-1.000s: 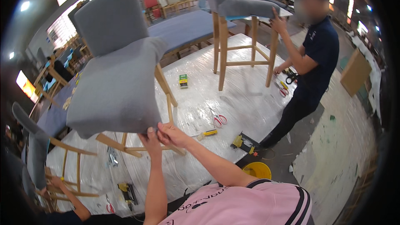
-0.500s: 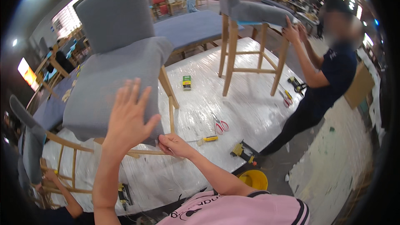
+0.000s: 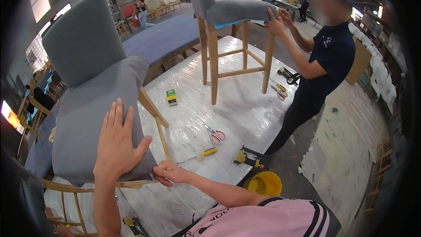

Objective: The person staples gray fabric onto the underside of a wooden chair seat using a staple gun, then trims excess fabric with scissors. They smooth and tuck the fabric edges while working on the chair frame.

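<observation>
Left grip (image 3: 117, 142): hand open, fingers spread, palm flat on the seat fabric of the grey upholstered chair with light wooden legs (image 3: 94, 105). Right grip (image 3: 169, 172): fingers pinched shut on the fabric at the seat's lower corner, just beside the left palm.

Rest, largest to smallest:
- Large white plastic-wrapped desk (image 3: 245, 109) carries everything. Grey chair is tipped on its back at the left edge, seat facing the person, legs (image 3: 154, 116) sticking out over the desk.
- Long blue upholstered bench (image 3: 164, 39) runs past the far left corner.
- Tall grey-seated stool with light wooden legs (image 3: 232, 39) stands upright near the far edge. Second person in a dark shirt (image 3: 326, 57) stands at the right edge, both hands on the stool seat.
- Round yellow plastic bucket (image 3: 263, 183) on the floor, just off the near right corner.
- Yellow-and-black staple gun (image 3: 249, 158) at the near right edge, right above the bucket.
- Black-and-yellow power tool (image 3: 288, 75) at the right edge near the second person.
- Red-handled scissors (image 3: 215, 135) mid-desk, near side.
- Yellow-handled screwdriver (image 3: 204, 153) just below the scissors, tip pointing toward the right grip.
- Small green-and-yellow box (image 3: 171, 97) between chair legs and stool.
</observation>
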{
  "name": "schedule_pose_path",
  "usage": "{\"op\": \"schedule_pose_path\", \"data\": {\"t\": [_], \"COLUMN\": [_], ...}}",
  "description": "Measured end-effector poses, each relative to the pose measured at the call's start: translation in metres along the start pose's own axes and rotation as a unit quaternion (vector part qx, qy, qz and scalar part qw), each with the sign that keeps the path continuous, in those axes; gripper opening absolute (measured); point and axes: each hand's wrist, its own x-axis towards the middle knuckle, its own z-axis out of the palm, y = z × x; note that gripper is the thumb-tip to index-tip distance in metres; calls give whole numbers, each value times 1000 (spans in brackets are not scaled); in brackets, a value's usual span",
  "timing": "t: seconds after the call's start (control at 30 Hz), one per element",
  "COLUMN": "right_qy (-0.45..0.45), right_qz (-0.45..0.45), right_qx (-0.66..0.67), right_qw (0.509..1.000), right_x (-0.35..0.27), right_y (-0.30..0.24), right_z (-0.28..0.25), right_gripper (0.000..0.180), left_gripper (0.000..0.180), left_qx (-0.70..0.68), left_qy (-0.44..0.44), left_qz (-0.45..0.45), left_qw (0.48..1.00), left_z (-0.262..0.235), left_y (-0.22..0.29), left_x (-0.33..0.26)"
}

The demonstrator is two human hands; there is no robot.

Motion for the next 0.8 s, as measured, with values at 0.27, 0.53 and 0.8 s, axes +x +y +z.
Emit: {"op": "schedule_pose_path", "data": {"t": [0.27, 0.53, 0.8], "right_qy": [33, 63, 77], "right_qz": [36, 18, -10], "right_qx": [41, 50, 34], "right_qw": [998, 997, 996], "right_x": [-1, -2, -8], "right_y": [3, 1, 16], "right_z": [1, 6, 11], "right_gripper": [64, 60, 64], "left_gripper": [78, 64, 60], "left_qx": [35, 22, 17], "left_qy": [-5, -37, 13], "left_qz": [-22, 13, -4], "left_qw": [999, 999, 1000], "left_z": [7, -10, -1], "left_y": [9, 11, 21], "left_x": [16, 8, -1]}}
